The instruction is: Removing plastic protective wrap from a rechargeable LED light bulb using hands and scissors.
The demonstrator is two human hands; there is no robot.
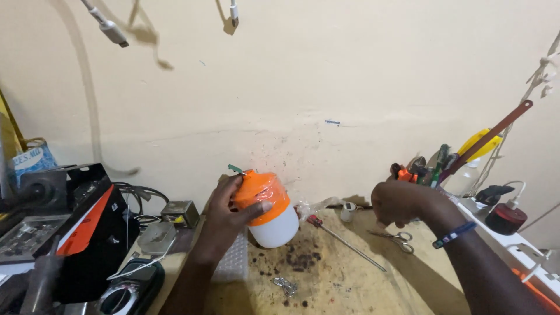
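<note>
Left hand (230,204) grip clasps orange-white bulb (269,211); right hand (399,201) grip clenched above scissors (399,239); screwdriver (344,240) between.

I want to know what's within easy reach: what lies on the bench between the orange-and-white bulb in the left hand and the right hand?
In the head view, a red-handled screwdriver lies between the bulb and the right hand.

Scissors (400,239), a long screwdriver (344,240) and metal rings (286,285) lie on the workbench (350,280).
</note>
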